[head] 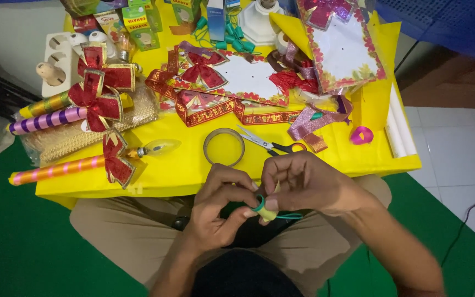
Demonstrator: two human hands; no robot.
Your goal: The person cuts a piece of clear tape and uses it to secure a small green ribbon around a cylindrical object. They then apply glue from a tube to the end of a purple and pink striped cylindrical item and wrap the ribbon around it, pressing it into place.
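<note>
My left hand (221,206) and my right hand (303,184) meet over my lap, just below the front edge of the yellow table (182,165). Both pinch a small pale-yellow piece with a teal green ring and wire (265,210) between thumbs and fingertips. A thin green strand trails to the right from it. On the table just beyond my hands lie a clear tape roll (224,147) and scissors (270,144) with black and orange handles.
Three striped wrapped sticks with red bows (103,107) lie at the left, one tipped with a clear bulb (158,147). Red and purple ribbons, floral-bordered white cards (342,49), small boxes, a white socket strip (59,60) and white rolls (399,129) crowd the table. Green floor surrounds it.
</note>
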